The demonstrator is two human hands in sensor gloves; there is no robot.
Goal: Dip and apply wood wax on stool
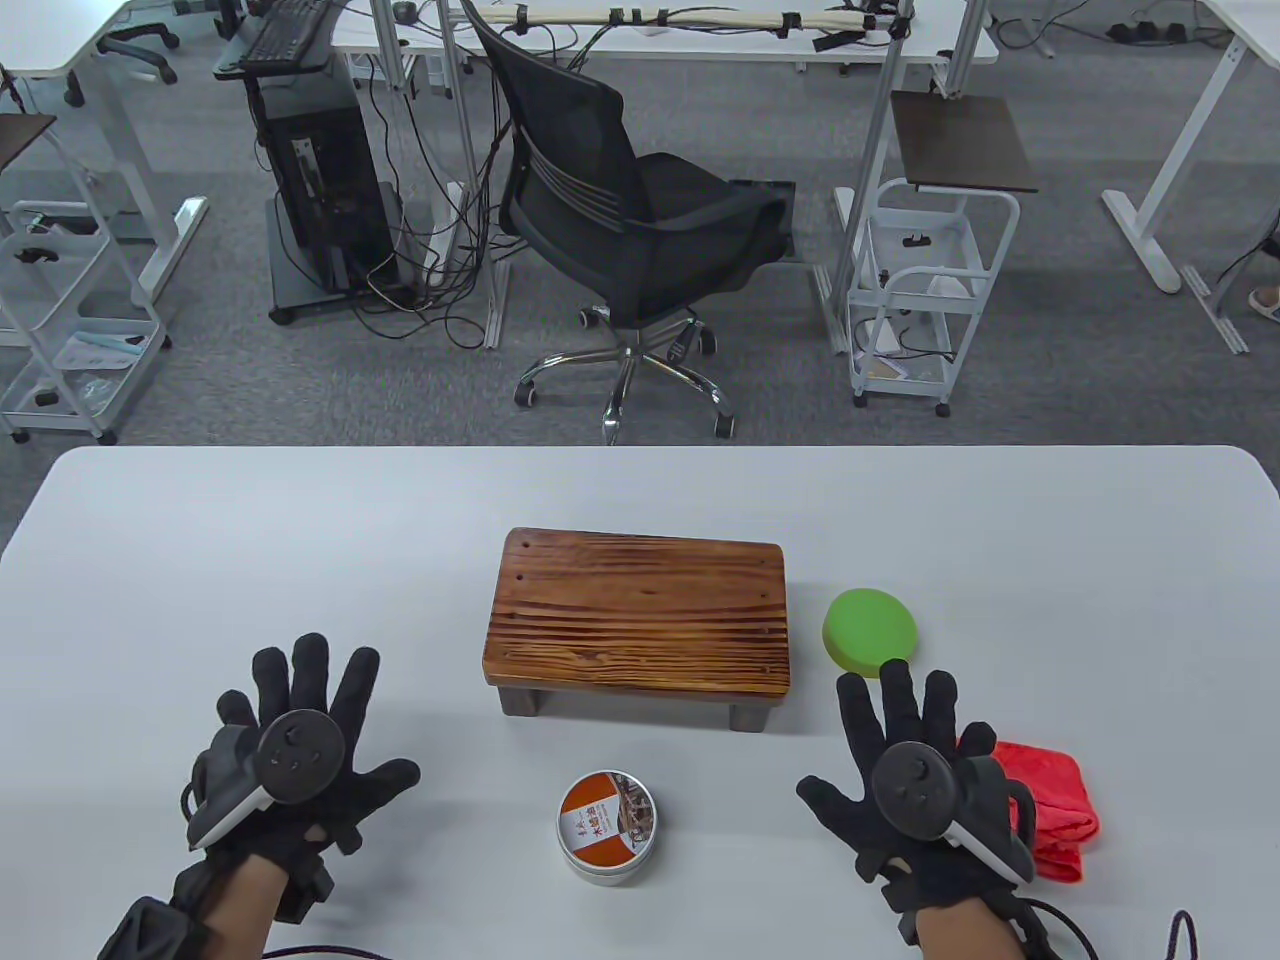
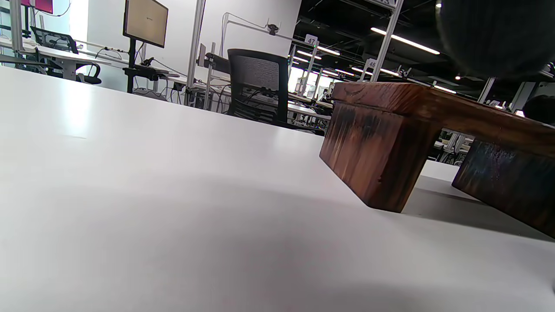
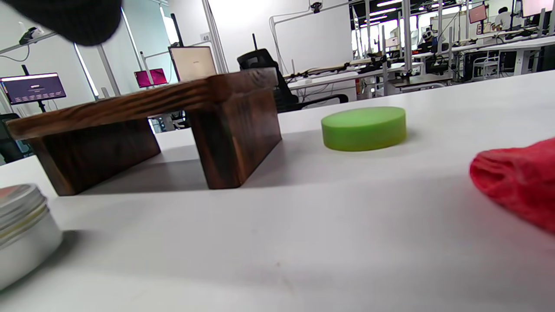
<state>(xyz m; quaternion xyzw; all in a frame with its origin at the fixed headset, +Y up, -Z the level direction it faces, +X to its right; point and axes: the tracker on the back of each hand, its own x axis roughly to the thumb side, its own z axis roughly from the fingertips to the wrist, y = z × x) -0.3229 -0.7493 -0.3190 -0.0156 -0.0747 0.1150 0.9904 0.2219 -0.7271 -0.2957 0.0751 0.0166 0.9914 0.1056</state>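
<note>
On the white table (image 1: 200, 520) in front of me, the wooden stool (image 1: 640, 615) stands upright on its legs, near the middle, with both my hands set down short of it, one to either side. My left hand (image 1: 285, 750) lies flat with the fingers spread wide and grasps nothing; the stool sits ahead of it and off to its right, well apart from my fingertips. My right hand (image 1: 915, 770) is likewise splayed, palm down, holding nothing. The stool is ahead and to its left, also apart from it.

Between my two hands, nearer to me than the stool, sits the round tin of wax (image 1: 606, 826), its orange-labelled lid on. Neither hand touches it. The green round sponge (image 1: 869, 630) lies just to the right of the stool, and from above the tips of my right hand's longest fingers come close to its near edge; I cannot tell whether they touch it. The red cloth (image 1: 1050, 805) is crumpled beside my right hand on its outer side, partly hidden by the hand from above.

From my left wrist I see the stool's leg (image 2: 373, 160) standing on the tabletop to the right. From my right wrist the stool (image 3: 143, 130) is at left, the sponge (image 3: 364, 128) beyond it, the cloth (image 3: 516, 184) at the right edge and the tin (image 3: 21, 229) at bottom left.
</note>
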